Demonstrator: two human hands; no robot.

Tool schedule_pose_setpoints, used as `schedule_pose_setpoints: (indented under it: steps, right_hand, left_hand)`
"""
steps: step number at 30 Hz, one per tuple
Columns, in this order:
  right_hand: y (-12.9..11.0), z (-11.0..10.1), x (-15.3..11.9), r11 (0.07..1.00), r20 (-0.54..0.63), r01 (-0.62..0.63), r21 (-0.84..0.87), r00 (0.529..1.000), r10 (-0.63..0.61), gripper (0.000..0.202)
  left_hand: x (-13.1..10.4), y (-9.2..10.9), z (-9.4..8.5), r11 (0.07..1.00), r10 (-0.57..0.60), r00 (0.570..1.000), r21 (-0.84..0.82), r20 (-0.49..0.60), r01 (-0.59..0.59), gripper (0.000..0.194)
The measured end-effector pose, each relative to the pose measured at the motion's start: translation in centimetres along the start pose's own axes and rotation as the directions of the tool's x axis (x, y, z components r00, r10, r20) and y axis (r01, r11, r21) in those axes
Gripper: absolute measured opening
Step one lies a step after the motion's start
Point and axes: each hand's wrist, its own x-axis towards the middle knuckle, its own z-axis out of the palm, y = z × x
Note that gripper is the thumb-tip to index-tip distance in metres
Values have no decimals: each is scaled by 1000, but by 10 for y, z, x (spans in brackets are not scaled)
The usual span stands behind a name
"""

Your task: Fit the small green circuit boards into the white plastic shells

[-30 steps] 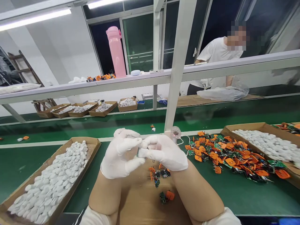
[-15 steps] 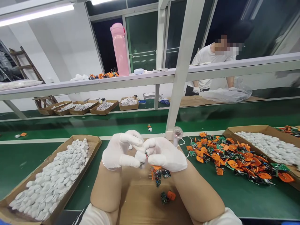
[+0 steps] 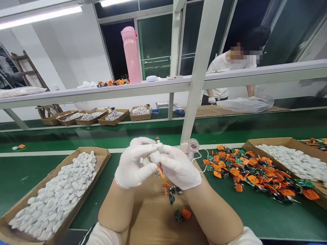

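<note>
In white gloves, my left hand point(image 3: 134, 166) and my right hand point(image 3: 181, 166) meet over the cardboard sheet point(image 3: 150, 217). Between their fingertips, both pinch a small white plastic casing point(image 3: 155, 157). An orange piece point(image 3: 161, 171) hangs from it on short wires, beside my right fingers. The casing's inner side is mostly hidden by the fingers. Just below lie several circuit boards with orange pieces point(image 3: 170, 193). Closer to me on the cardboard sits another green board point(image 3: 178, 215) with an orange piece.
A cardboard tray of white casings point(image 3: 56, 194) stands at left, another tray point(image 3: 270, 139) at right. Beside that one is a heap of orange pieces with boards point(image 3: 245, 170). A small clear-headed device point(image 3: 193, 145) stands by the post. Behind runs a green belt point(image 3: 102, 137); a person point(image 3: 219, 64) works beyond.
Both hands have turned the casing, and the orange piece now hangs down in sight between them. Small pieces on the far belt have shifted left.
</note>
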Motion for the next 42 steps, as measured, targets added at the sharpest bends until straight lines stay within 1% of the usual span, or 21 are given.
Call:
schedule_pose_setpoints:
  steps: [2, 4, 6, 8, 11, 14, 16, 17, 20, 22, 26, 29, 31, 32, 35, 39, 40, 41, 42]
  right_hand:
    - [0, -1, -1, 999, -22, -9, -46, 1000, 8, 27]
    - [0, -4, -3, 995, -63, -43, -89, 997, 38, 29]
    - [1, -7, -6, 992, -95, -67, -109, 994, 56, 34]
    - [1, -9, -7, 989, -104, -75, -125, 993, 62, 38]
    - [2, -8, -7, 985, -91, -81, -153, 993, 68, 40]
    - [1, -5, -4, 988, -60, -82, -132, 995, 74, 47]
    - [-1, -4, -2, 985, -77, -83, -151, 994, 72, 49]
    - [-1, -3, -1, 982, -100, -81, -173, 993, 64, 46]
    - [-2, -2, 0, 974, -165, -50, -219, 986, 13, 32]
    - [-2, -3, 0, 978, -162, -34, -206, 987, 1, 27]
    - [-1, -3, 0, 982, -140, -15, -191, 990, -12, 30]
    - [-3, -3, -1, 976, -125, 0, -218, 992, -28, 36]
    - [-4, -3, -2, 956, -120, -14, -294, 993, -22, 38]
    - [-5, -3, -4, 938, -118, -28, -347, 993, -14, 35]
    - [-6, -3, -8, 858, -99, -43, -512, 995, -9, 17]
    - [-5, -2, -11, 736, -86, -1, -677, 993, -77, 9]
    - [-5, -3, -11, 726, -94, -2, -687, 992, -85, 8]
    - [-5, -3, -11, 743, -102, -6, -670, 991, -83, 7]
    - [-6, -4, -11, 789, -103, -12, -614, 993, -66, 8]
  left_hand:
    - [3, 0, -1, 987, 86, 996, 138, 19, -88, 49]
    - [5, 1, -2, 959, 150, 987, 233, 55, -158, 54]
    - [7, 3, -3, 923, 188, 976, 318, 111, -214, 53]
    - [7, 4, -5, 870, 211, 967, 423, 142, -252, 48]
    - [7, 6, -7, 791, 260, 957, 541, 125, -286, 40]
    - [6, 4, -8, 760, 315, 942, 564, 114, -322, 37]
    - [7, 3, -7, 761, 312, 943, 563, 116, -321, 37]
    - [8, 3, -6, 762, 303, 945, 566, 119, -316, 37]
    - [10, 3, -5, 756, 279, 953, 586, 113, -291, 34]
    - [11, 3, -6, 756, 285, 952, 586, 107, -292, 34]
    - [11, 6, -11, 746, 311, 942, 581, 127, -325, 32]
    - [10, 12, -14, 690, 269, 946, 649, 182, -321, 21]
    - [9, 17, -14, 628, 205, 954, 719, 217, -298, 13]
    - [8, 19, -13, 599, 175, 957, 747, 230, -289, 10]
    - [5, 24, -10, 562, 127, 959, 779, 252, -279, 7]
    - [2, 23, -10, 584, 124, 949, 753, 289, -305, 13]
    - [2, 22, -11, 600, 130, 948, 738, 291, -309, 14]
    - [2, 20, -12, 621, 141, 947, 720, 288, -311, 16]
    - [3, 19, -13, 642, 158, 947, 699, 281, -315, 17]
